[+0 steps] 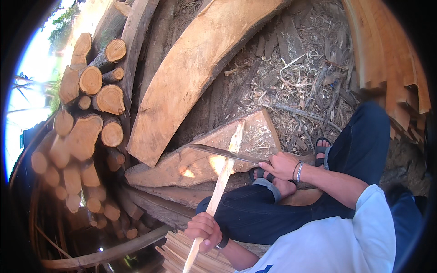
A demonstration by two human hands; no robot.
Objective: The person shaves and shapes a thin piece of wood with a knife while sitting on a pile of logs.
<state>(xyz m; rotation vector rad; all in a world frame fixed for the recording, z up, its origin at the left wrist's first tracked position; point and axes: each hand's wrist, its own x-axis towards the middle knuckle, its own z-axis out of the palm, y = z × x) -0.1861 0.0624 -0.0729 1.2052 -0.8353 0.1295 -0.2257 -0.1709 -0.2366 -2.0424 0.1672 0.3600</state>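
Note:
My left hand (203, 231) is wrapped round the lower part of a long pale wooden stick (221, 185). The stick slants up and away, its far end resting over a flat wooden slab (195, 164) strewn with shavings. In my right hand (280, 165) is the handle end of a long-bladed knife, its dark blade (214, 150) pointing left. The blade crosses the stick and appears to touch it near the upper part. The knife's handle is mostly hidden inside my closed fingers.
Cut logs (109, 99) are stacked at the left. A broad curved plank (191, 63) lies beyond the slab. Shavings and bark (300, 86) cover the ground. Stacked boards (391, 59) stand far right, and a bundle of thin sticks (182, 255) lies by my left arm. My sandalled feet (284, 186) are near the slab.

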